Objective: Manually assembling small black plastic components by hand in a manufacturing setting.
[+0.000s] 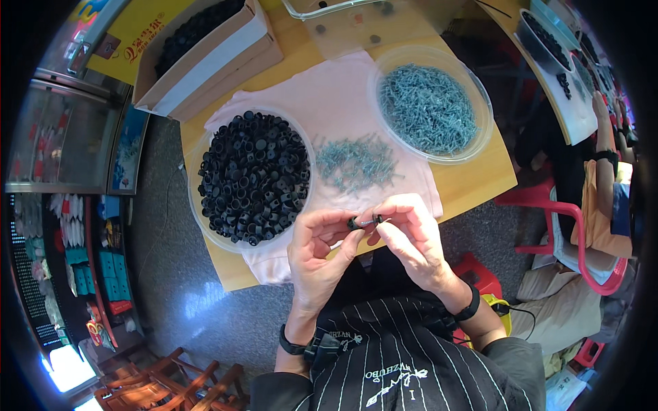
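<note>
Just past the table's near edge, my hands meet fingertip to fingertip. My left hand (321, 255) pinches a small black plastic cap (354, 223). In the fingertips of my right hand (417, 245) is a silver screw (368, 222), with a small dark piece at its right end. The screw spans the gap to the cap; whether it is inside the cap, I cannot tell. Beyond my left hand stands a round clear tub (199, 218) heaped with black plastic caps (253, 175). Loose screws (358, 163) lie on a pale pink cloth (329, 89). Another clear tub (485, 123) holds many screws (430, 109).
A cardboard box (212, 65) of black parts stands at the table's (480, 175) far left. A clear plastic container (373, 27) sits at the back. A red plastic chair (582, 233) and a person's arm (603, 130) at another table are on the right; wooden furniture (171, 383) is lower left.
</note>
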Demonstrator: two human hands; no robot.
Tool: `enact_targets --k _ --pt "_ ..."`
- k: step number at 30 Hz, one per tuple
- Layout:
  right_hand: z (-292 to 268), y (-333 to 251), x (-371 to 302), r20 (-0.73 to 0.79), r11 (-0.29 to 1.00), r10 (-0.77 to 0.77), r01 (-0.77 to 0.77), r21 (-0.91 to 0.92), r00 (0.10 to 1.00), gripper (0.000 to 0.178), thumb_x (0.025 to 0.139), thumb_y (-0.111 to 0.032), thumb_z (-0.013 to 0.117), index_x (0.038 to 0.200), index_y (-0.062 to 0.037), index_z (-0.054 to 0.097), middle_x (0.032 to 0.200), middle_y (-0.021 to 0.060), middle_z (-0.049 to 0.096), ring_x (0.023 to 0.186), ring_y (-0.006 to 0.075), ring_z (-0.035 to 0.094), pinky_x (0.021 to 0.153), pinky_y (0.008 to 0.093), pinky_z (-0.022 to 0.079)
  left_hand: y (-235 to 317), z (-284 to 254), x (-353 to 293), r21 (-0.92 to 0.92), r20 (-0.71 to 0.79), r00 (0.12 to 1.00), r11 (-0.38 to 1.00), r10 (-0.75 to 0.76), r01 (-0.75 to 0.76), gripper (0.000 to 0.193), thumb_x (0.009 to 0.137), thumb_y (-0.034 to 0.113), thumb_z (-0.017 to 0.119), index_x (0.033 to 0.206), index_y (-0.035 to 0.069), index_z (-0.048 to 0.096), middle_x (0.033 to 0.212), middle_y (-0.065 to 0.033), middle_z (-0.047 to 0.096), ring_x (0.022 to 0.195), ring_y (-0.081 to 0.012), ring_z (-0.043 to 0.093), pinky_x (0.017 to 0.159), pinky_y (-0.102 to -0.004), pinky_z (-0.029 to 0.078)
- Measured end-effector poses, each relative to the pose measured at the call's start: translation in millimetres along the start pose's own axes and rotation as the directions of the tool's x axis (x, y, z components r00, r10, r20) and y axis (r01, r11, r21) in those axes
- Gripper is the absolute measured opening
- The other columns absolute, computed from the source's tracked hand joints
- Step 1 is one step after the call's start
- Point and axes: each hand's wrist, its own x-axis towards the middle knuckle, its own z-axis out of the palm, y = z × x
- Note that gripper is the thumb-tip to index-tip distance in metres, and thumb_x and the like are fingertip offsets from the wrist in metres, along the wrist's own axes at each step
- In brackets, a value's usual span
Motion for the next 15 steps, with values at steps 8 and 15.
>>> enact_targets --k 8,15 --pt "-0.8 -2.3 1.3 0.004 0.937 0.099 -0.095 0.337 0.995 0.022 0.097 -0.009 0.052 0.117 -0.0027 0.047 0.113 0.0117 0.061 0.098 0.0162 0.062 0.08 0.0288 0.051 -7.6 -3.2 -1.9 0.151 0.078 0.976 0.965 0.205 -0.215 0.027 0.084 -0.01 0.065 0.109 -0.002 0.06 0.118 -0.0174 0.059 0.104 -0.0218 0.063 0.089 -0.0311 0.055" --pt "-4.3 -7.8 3.8 0.028 0.886 0.222 -0.214 0.412 0.975 0.021 0.097 -0.014 0.054 0.115 -0.0034 0.05 0.11 0.0121 0.062 0.096 0.0166 0.064 0.079 0.0289 0.051 -7.2 -9.8 -1.5 0.247 0.078 0.975 0.944 0.206 -0.219 0.029 0.083 -0.012 0.064 0.11 -0.003 0.062 0.114 -0.0149 0.059 0.101 -0.0193 0.064 0.086 -0.0288 0.056"
